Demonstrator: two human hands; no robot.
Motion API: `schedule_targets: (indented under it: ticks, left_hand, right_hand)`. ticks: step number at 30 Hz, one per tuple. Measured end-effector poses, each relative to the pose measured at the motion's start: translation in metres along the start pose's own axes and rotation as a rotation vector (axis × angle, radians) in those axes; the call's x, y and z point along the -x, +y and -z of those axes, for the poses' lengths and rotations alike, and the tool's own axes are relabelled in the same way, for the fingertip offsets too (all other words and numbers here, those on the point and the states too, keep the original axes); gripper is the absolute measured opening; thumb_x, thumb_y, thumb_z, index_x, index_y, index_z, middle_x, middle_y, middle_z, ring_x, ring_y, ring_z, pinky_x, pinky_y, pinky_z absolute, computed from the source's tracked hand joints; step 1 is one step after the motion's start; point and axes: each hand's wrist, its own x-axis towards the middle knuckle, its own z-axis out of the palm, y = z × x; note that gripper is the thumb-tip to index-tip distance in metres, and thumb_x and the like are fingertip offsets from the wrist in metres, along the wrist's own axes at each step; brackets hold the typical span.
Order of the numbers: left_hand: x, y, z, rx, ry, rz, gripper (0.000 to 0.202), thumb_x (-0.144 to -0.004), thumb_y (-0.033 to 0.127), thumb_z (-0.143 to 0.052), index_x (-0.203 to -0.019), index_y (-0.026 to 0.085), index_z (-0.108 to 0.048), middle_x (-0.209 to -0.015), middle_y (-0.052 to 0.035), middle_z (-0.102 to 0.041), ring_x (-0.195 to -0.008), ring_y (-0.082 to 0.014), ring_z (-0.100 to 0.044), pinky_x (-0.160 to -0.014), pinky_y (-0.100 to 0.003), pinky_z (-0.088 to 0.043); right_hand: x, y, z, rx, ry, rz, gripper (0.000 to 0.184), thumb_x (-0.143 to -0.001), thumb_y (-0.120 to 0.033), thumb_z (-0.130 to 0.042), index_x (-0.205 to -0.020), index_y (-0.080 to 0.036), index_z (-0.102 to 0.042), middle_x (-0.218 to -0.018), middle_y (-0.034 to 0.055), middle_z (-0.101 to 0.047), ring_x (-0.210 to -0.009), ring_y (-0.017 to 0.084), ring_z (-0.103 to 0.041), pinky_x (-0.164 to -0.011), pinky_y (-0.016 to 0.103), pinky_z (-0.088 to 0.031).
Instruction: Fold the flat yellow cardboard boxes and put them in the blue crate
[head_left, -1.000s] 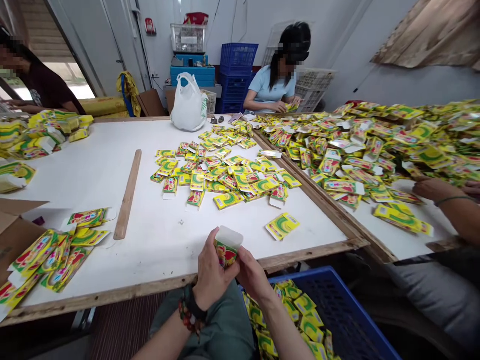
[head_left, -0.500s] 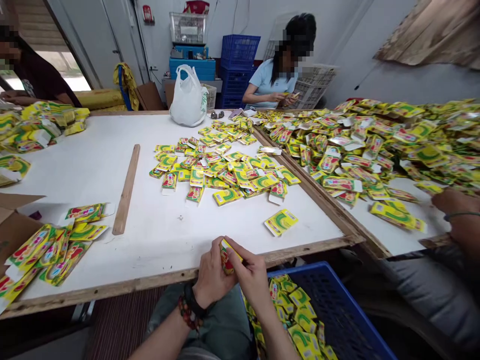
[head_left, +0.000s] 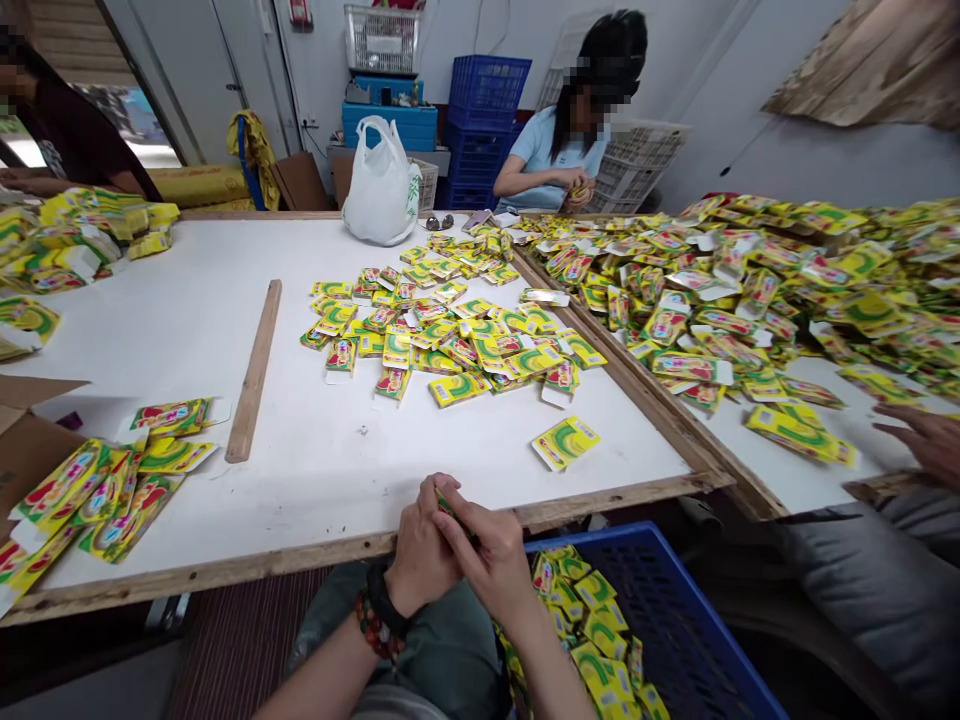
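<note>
My left hand and my right hand are pressed together at the table's near edge. Between them they enclose a small yellow and green carton, of which only a sliver shows above the fingers. A beaded bracelet and a dark band sit on my left wrist. Ahead of my hands a single flat carton lies on the white table. Beyond it spreads a loose heap of flat cartons. A blue crate with several folded cartons stands just right of my right forearm.
A wooden stick lies left of centre. More cartons and a cardboard box sit at the near left. A neighbour's hand rests on the right table, heaped with cartons. A white bag stands far back; two people sit beyond.
The carton stood open-flapped above my fingers a second ago. My hands have closed over it and sunk toward my lap, hiding most of it. The neighbour's hand has shifted right.
</note>
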Motion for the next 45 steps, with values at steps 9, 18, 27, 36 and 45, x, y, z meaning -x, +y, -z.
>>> schedule_targets:
  ticks: [9,18,27,36,45]
  left_hand:
    - [-0.072,0.009,0.036,-0.169,-0.567,-0.303,0.058,-0.079,0.045,-0.066,-0.125,0.016,-0.045,-0.128,-0.0118,-0.052,-0.119,-0.0256,-0.048,-0.105,-0.039,-0.039]
    - [-0.19,-0.013,0.001,-0.424,-0.504,-0.144,0.033,-0.07,0.007,-0.059,-0.103,0.008,-0.057,-0.108,-0.0167,-0.06,-0.105,-0.0297,-0.054,-0.095,-0.042,-0.04]
    - [-0.058,0.005,0.039,0.098,-0.377,-0.031,0.049,-0.08,0.029,-0.062,-0.124,0.017,-0.043,-0.108,-0.0068,-0.061,-0.093,-0.0183,-0.059,-0.081,-0.028,-0.047]
    - [-0.003,-0.003,-0.008,0.038,0.143,0.061,0.052,-0.081,0.037,-0.06,-0.122,0.02,-0.034,-0.115,-0.0114,-0.057,-0.099,-0.0244,-0.062,-0.081,-0.04,-0.051]
    - [-0.008,0.006,0.005,0.117,-0.051,0.079,0.056,-0.074,0.025,-0.062,-0.123,0.019,-0.034,-0.114,-0.0112,-0.058,-0.093,-0.0225,-0.063,-0.075,-0.035,-0.051]
  right_hand:
    - [0.05,0.008,0.087,0.392,-0.071,-0.363,0.043,-0.092,-0.043,-0.045,-0.117,-0.016,-0.068,-0.068,0.0066,-0.072,-0.039,0.015,-0.057,-0.04,0.023,-0.042]
    - [0.005,0.06,0.079,0.279,-0.038,-0.335,0.047,-0.089,-0.036,-0.046,-0.129,-0.014,-0.059,-0.129,0.0137,-0.059,-0.12,0.027,-0.057,-0.101,0.044,-0.046]
    - [-0.022,0.032,0.049,-0.15,0.081,-0.315,0.034,-0.09,-0.041,-0.05,-0.096,-0.015,-0.071,-0.076,0.0059,-0.072,-0.066,0.016,-0.069,-0.063,0.024,-0.055]
    - [-0.017,0.003,0.026,-0.217,0.088,-0.515,0.047,-0.079,-0.048,-0.061,-0.107,-0.011,-0.069,-0.08,0.0067,-0.069,-0.063,0.013,-0.06,-0.052,0.021,-0.048]
    - [-0.009,-0.007,0.016,-0.345,-0.039,-0.518,0.046,-0.081,-0.046,-0.062,-0.115,-0.015,-0.068,-0.112,0.0091,-0.069,-0.1,0.026,-0.066,-0.089,0.038,-0.054]
